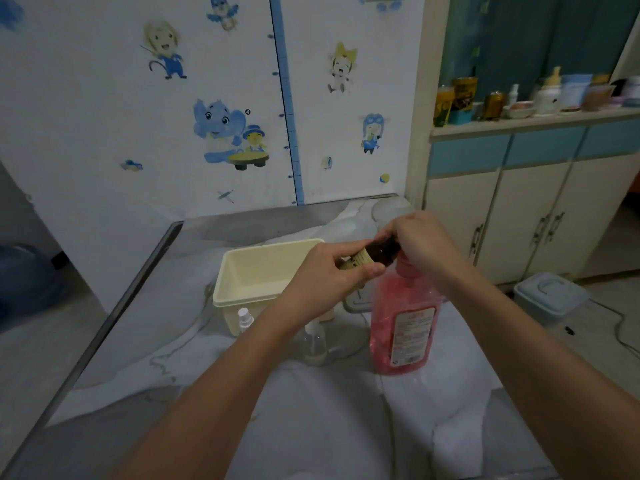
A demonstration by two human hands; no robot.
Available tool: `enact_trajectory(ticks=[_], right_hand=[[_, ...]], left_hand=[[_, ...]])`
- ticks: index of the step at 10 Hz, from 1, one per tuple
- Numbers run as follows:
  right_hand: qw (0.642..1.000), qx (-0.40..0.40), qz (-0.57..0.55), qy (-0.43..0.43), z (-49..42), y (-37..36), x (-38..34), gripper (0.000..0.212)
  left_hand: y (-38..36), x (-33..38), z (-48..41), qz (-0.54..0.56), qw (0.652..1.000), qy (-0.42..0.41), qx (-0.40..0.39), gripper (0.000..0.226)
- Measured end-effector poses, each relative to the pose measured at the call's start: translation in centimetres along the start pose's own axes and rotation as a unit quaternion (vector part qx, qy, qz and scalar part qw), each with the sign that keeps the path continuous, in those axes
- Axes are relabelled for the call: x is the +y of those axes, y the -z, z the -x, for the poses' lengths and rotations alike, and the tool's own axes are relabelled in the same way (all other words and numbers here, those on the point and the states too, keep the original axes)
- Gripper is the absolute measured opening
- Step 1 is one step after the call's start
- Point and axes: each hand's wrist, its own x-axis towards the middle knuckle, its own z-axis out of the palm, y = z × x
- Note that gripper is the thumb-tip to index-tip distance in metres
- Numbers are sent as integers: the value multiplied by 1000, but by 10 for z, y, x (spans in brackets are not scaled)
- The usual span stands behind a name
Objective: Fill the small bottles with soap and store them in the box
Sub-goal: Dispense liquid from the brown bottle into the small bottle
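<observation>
Head view: left hand and right hand clamp fingers on brown bottle, lying sideways, neck seemingly rightward.

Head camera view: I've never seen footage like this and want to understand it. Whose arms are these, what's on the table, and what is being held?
No machine here: the camera sits on a person's head, looking down at their own bare arms. The left hand and right hand both grip a small dark bottle, held sideways near the top of a big pink soap bottle. On the cloth-covered table also stand a cream box, a clear small bottle and a white-capped spray bottle. Cupboards stand to the right.
</observation>
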Motion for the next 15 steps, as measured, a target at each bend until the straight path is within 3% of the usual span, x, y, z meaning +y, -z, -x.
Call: enact_trajectory(ticks=[1,4,6,7,11,12,13,14,15], right_hand=[[997,9,-77,-2,-3,4,1,21],[999,46,-7,-8,0,-6,10,32],[999,0,-30,-40,8,6,-9,27],[992,21,-115,-39,6,5,-9,20],[999,6,-34,-35,10,0,0,30],[999,-28,-29,-27,10,5,-8,33],[999,-8,36,1,7,6,-9,45],[999,-3,-31,-19,5,1,-2,42],[994,19,-97,-43,4,-2,5,23]], left_hand=[[1,2,-1,-5,1000,-4,1,36],[-7,-9,1,1,1000,10,-1,35],[3,1,0,-80,996,-5,-33,42],[6,4,-1,-86,995,-12,-41,45],[5,1,2,-82,995,-2,-56,42],[8,5,0,-91,994,-5,-52,44],[10,5,-1,-96,994,-9,-51,46],[9,2,0,-92,994,-6,-54,44],[5,-3,0,-80,995,-1,-54,42]])
